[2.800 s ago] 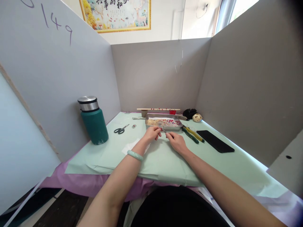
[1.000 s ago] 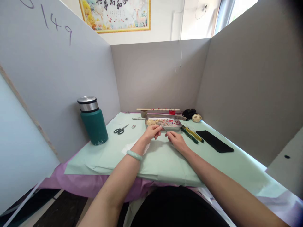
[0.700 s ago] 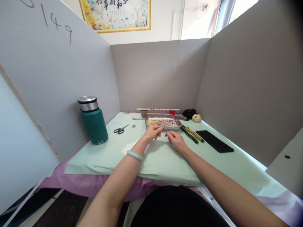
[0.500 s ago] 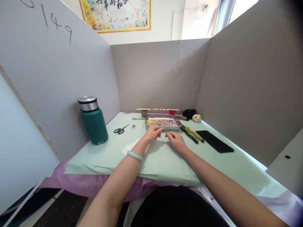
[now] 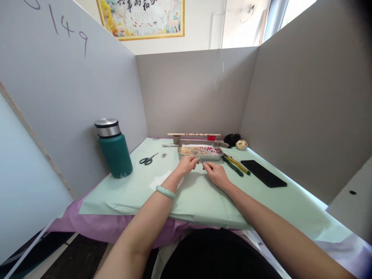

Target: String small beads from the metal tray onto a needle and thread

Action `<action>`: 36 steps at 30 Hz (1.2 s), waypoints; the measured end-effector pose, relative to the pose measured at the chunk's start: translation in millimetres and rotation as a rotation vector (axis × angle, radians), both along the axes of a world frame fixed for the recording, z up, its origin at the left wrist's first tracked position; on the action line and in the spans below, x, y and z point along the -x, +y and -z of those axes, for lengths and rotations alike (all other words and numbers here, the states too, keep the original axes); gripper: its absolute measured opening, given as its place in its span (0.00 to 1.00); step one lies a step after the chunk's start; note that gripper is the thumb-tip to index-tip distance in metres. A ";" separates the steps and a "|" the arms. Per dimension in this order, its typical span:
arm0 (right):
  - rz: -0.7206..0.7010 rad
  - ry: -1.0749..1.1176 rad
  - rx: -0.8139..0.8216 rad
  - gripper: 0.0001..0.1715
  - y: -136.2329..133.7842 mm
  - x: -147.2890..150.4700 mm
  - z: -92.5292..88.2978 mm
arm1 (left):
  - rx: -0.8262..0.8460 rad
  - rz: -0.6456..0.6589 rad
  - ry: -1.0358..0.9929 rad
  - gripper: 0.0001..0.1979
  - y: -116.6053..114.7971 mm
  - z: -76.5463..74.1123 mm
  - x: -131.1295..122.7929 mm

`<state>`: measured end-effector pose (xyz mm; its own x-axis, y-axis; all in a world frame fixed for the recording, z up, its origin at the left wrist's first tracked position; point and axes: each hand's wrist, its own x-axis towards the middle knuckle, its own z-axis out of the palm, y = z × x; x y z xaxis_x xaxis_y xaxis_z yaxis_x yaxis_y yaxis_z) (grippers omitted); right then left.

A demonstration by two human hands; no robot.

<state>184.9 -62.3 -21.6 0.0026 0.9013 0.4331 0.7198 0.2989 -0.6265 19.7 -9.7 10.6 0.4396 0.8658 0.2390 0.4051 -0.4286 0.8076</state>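
My left hand (image 5: 188,164), with a pale green bangle (image 5: 165,192) on its wrist, is closed in a pinch just in front of the metal tray (image 5: 215,157). What it pinches is too small to make out. My right hand (image 5: 215,174) is closed on a thin dark metal tool (image 5: 201,161), whose tip points to the left fingertips; its kind is not clear. Many small gold, white and red beads (image 5: 200,150) lie spread in the tray, behind both hands.
Scissors (image 5: 148,159) and a small ring-like piece (image 5: 164,155) lie left, by a green flask (image 5: 115,153). White tissue (image 5: 159,181) is under my left forearm. Pliers (image 5: 233,166) and a black phone (image 5: 263,174) lie right. A beaded stick (image 5: 194,134) rests across cups behind the tray.
Both hands stay in nearly the same place. The fingers and the thin tool between them have shifted very slightly.
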 end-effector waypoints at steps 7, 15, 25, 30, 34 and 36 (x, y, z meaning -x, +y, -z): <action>-0.086 0.057 0.088 0.17 -1.0 -4.9 -2.9 | 0.042 0.088 -0.086 0.14 1.4 1.2 -0.3; -0.016 0.066 0.037 0.15 1.1 0.9 0.2 | 0.135 0.071 -0.101 0.15 2.0 5.1 1.2; -0.124 0.221 0.136 0.18 0.2 -5.3 0.9 | 0.160 0.199 -0.242 0.14 -3.8 -4.0 0.1; -0.121 0.244 0.142 0.18 1.7 -4.7 2.4 | 0.176 0.230 -0.267 0.15 -4.6 -3.5 1.0; -0.097 0.228 0.122 0.17 2.5 -5.4 1.5 | 0.183 0.227 -0.255 0.18 -6.6 -4.1 2.4; -0.089 0.218 0.114 0.17 1.6 -5.2 0.2 | 0.178 0.217 -0.241 0.18 -7.1 -4.6 2.7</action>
